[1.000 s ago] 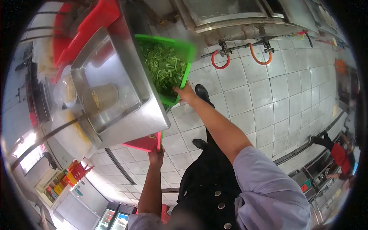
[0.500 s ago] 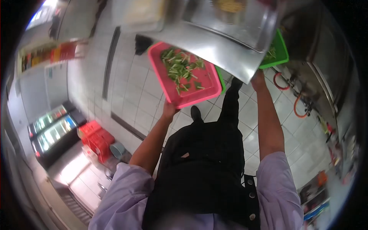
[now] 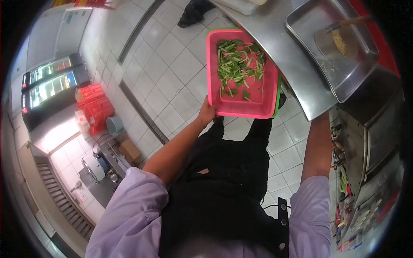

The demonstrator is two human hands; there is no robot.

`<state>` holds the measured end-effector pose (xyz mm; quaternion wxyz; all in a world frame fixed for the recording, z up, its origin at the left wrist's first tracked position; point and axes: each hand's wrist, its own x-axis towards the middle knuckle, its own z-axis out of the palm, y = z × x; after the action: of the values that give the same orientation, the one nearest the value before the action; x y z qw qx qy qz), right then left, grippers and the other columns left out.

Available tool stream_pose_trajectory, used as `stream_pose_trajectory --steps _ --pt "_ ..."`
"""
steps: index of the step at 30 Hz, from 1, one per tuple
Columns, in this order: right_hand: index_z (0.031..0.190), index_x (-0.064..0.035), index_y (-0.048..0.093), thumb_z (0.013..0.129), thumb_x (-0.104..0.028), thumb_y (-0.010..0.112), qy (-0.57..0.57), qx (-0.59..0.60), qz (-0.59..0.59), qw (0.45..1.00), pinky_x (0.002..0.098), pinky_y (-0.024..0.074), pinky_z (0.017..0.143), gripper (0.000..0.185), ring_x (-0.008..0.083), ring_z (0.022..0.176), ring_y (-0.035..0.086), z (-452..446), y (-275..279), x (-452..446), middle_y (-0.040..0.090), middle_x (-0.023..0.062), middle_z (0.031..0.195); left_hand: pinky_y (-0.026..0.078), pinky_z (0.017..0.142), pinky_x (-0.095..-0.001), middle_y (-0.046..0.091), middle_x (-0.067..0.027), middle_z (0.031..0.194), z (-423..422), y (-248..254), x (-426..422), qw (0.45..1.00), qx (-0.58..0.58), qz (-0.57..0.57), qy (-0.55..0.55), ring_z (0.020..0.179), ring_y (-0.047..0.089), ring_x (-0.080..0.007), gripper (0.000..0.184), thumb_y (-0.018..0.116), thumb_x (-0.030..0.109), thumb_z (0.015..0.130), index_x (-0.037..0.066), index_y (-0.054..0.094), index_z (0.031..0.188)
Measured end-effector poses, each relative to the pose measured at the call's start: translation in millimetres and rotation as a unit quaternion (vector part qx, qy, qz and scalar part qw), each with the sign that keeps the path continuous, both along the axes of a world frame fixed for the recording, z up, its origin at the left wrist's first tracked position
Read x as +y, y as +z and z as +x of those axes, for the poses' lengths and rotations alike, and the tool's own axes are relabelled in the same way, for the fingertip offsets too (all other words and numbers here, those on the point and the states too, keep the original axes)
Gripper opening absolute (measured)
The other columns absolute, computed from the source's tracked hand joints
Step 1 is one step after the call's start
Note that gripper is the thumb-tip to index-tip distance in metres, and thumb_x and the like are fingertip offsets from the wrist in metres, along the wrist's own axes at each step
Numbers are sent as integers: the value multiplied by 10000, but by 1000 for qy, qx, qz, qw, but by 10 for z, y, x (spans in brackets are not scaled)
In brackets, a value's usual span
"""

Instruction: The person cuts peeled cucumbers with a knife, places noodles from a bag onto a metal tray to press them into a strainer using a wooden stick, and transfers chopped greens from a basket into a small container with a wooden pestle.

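My left hand (image 3: pixel 208 112) grips the near left corner of a pink plastic tray (image 3: pixel 238 109), which is held out over the floor. Cut leafy greens with pale stems (image 3: pixel 238 64) lie scattered in it, mostly toward the far end. A green tray (image 3: pixel 279 95) shows along the pink tray's right and far edges, underneath it. On the right, my forearm (image 3: pixel 316 146) reaches up to the steel counter (image 3: pixel 297 77); the counter hides my right hand, so its fingers and anything in them do not show.
A steel pan (image 3: pixel 333 88) on the counter holds a round container with yellow shreds (image 3: pixel 339 42). Black cloth or bag (image 3: pixel 192 13) is at the far floor. To the left stand red crates (image 3: pixel 94 107), a bucket (image 3: pixel 115 125) and glass-door coolers (image 3: pixel 51 84). Stove pipework lines the right.
The pink tray has shifted right and turned straighter in view, still in my left hand. My right hand and the green tray seen near it have gone out of sight behind the counter.
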<state>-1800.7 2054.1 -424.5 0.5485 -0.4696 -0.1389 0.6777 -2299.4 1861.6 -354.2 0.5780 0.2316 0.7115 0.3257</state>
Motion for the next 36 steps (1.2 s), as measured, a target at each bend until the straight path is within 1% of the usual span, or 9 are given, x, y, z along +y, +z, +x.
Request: stream_pose_trajectory --steps 9,11,12,17,23,25,30,33,36 --pt "1506 -42 387 1048 -285 513 -97 -67 -128 985 352 476 1037 534 246 1255 555 -1 186 -867 499 77 1456 532 639 -269 678 -16 986 -132 383 287 977 -69 -188 -69 788 643 -114 389 570 145 939 101 533 1324" --pt "1271 -127 576 1003 -382 527 107 -334 -161 923 310 497 781 373 134 923 605 138 -152 -1712 628 4 1104 512 622 -253 670 -8 969 -148 377 292 976 -92 -188 -63 755 627 -114 366 599 198 926 114 564 1281" --pt "1281 -117 581 988 -343 534 197 -296 -173 919 302 495 768 373 138 865 599 71 2 -2011 618 4 1071 497 601 -250 660 -6 942 -127 392 271 978 -86 -186 -34 730 613 -115 334 583 179 929 114 574 1257" --pt "1359 -91 567 1015 -346 561 503 -216 -222 807 332 502 876 428 172 1017 677 -708 2012 -2086 668 25 1148 432 515 -248 627 -12 896 -52 289 230 981 -149 -125 0 660 567 -103 297 529 113 952 67 551 1244" --pt "1257 -38 613 1023 -253 567 335 -439 -68 831 303 505 878 321 158 929 628 -105 2504 -1549 667 72 1050 527 567 -277 638 -19 974 -263 -260 108 969 -228 -84 -50 742 620 -136 228 550 233 996 138 551 1203" --pt "1260 -49 612 1014 -275 582 333 -444 -102 826 323 504 894 335 193 947 647 39 2675 -1332 676 97 1065 552 555 -278 640 -43 992 -156 113 224 967 -233 -100 -8 755 652 -166 265 548 298 1025 115 534 1216" --pt "1268 -58 610 1030 -325 555 345 -500 -47 793 355 518 889 362 210 953 687 274 2457 -1298 687 119 1118 619 806 -417 623 -85 1233 -278 122 210 956 -256 -139 24 1036 666 -263 401 583 194 987 120 489 1370" --pt "1045 -49 681 1038 -373 412 415 -545 -4 728 467 495 921 421 386 978 643 655 1717 -1749 691 198 1032 609 891 -390 632 -96 1236 -387 -104 -44 963 -200 3 -178 1079 661 -251 342 541 116 984 74 527 1322" --pt "952 -17 667 1018 -368 438 507 -542 -79 665 494 497 843 424 400 907 642 741 1594 -2357 684 225 941 607 908 -376 642 -125 1215 -455 -278 -138 964 -157 -11 -215 1083 667 -262 322 515 62 963 7 545 1279"
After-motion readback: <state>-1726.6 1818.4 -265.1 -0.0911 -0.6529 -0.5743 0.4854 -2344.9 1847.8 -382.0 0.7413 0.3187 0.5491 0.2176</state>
